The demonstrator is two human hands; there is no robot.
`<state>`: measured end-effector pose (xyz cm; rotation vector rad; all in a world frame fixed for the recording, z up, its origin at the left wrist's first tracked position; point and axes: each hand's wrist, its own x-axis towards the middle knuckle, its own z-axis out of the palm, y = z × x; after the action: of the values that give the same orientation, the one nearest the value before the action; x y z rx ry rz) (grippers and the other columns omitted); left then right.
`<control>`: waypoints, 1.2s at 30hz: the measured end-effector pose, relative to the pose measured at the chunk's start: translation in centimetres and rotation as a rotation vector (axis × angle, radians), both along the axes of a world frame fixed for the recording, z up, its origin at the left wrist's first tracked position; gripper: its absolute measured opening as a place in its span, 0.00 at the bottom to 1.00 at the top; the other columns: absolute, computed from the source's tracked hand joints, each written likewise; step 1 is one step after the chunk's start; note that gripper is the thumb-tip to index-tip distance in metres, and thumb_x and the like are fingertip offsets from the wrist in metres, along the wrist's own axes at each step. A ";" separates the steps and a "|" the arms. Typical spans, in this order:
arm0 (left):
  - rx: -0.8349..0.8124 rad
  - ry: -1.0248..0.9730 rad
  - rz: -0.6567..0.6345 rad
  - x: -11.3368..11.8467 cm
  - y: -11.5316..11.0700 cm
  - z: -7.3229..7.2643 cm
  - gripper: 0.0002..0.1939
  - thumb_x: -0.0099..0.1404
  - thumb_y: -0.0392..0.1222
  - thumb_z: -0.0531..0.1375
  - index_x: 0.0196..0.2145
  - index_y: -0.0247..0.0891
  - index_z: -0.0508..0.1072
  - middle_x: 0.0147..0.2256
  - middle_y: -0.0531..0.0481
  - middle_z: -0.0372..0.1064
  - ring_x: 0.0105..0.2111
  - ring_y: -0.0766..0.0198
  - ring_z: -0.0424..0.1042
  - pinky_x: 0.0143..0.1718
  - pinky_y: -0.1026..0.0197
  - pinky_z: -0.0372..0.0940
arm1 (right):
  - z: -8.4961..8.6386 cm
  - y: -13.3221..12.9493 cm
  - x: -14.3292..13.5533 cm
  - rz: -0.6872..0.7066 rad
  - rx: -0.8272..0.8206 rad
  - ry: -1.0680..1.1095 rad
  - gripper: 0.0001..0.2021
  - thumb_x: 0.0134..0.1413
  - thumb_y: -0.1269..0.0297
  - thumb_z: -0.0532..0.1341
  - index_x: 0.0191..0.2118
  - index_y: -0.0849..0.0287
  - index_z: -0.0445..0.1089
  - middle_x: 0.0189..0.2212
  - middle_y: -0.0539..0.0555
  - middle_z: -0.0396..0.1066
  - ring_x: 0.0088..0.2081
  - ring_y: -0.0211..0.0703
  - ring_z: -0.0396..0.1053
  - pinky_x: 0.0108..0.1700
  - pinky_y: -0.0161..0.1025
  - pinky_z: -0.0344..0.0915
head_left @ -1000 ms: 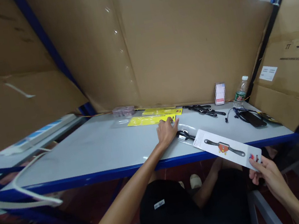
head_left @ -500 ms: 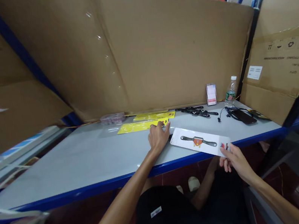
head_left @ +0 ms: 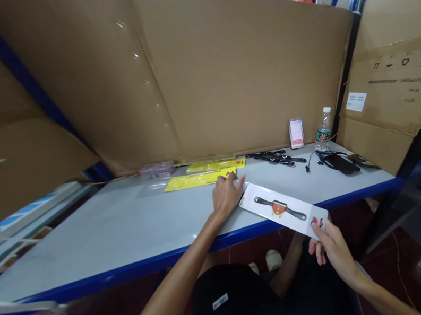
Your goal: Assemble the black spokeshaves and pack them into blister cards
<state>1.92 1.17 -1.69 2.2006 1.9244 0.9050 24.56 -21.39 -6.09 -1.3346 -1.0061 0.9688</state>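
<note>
Just past the near edge of the surface (head_left: 143,217), which serves here as the clock's centre, a white spokeshave card (head_left: 283,211) slants down toward four o'clock. At that lower end the right hand (head_left: 332,244) pinches it, thumb on the printed face and the other fingers curled underneath. At ten o'clock the left hand (head_left: 226,197) reaches over the surface, fingers partly bent and loosely spread, right beside the card's upper end; whether they grip anything cannot be told.

Beyond the left fingers, also at ten o'clock from the card, yellow packages (head_left: 196,180) lie flat, and past them sits a clear plastic box (head_left: 157,170) with pinkish contents too blurred to identify. Straight up at twelve, black two-handled tools (head_left: 277,158) lie in a loose heap. Around one o'clock stand an upright phone (head_left: 296,133), its screen pixelated, and a clear bottle (head_left: 323,130) with a green label and white cap. At two o'clock lies a dark phone (head_left: 343,164), with black earphones (head_left: 308,168) nearby.
</note>
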 end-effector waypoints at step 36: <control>-0.007 -0.144 -0.223 -4.7 0.4 -0.6 0.15 0.69 0.39 0.54 0.39 0.38 0.82 0.40 0.43 0.80 0.41 0.55 0.76 0.45 0.59 0.63 | 2.1 3.5 3.2 -0.048 0.069 -0.592 0.31 0.56 0.31 0.54 0.19 0.54 0.59 0.11 0.49 0.60 0.16 0.40 0.59 0.22 0.37 0.54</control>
<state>-2.79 1.55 -2.24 2.2224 1.5807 0.9867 27.76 -17.94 -4.02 -1.6196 -1.4247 0.4964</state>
